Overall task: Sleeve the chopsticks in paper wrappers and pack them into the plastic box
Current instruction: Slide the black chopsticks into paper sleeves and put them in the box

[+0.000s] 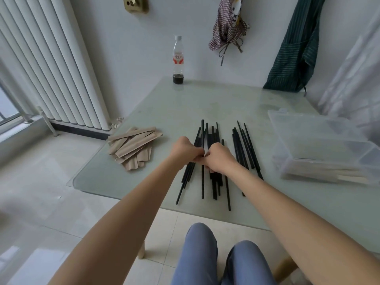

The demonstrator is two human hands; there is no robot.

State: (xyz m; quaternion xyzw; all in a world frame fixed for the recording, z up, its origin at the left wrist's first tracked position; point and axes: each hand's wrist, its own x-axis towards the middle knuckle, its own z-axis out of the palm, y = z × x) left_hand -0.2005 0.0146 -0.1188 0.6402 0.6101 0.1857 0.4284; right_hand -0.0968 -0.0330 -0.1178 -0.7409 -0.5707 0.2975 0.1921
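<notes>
Gripping black chopsticks (213, 140) w/ both hands | L hand (185, 151) + R hand (220, 159) clenched on them, touching

Soft, even daylight, wide-angle view

Pale light enters from the window (8, 108), far left of the left hand (185, 150). The glass table (185, 103) shows a dull sheen beyond the hands, with faint shadows. Edges bend outward; the plastic box (320, 149), right of the right hand (221, 159), looks blurred.
</notes>
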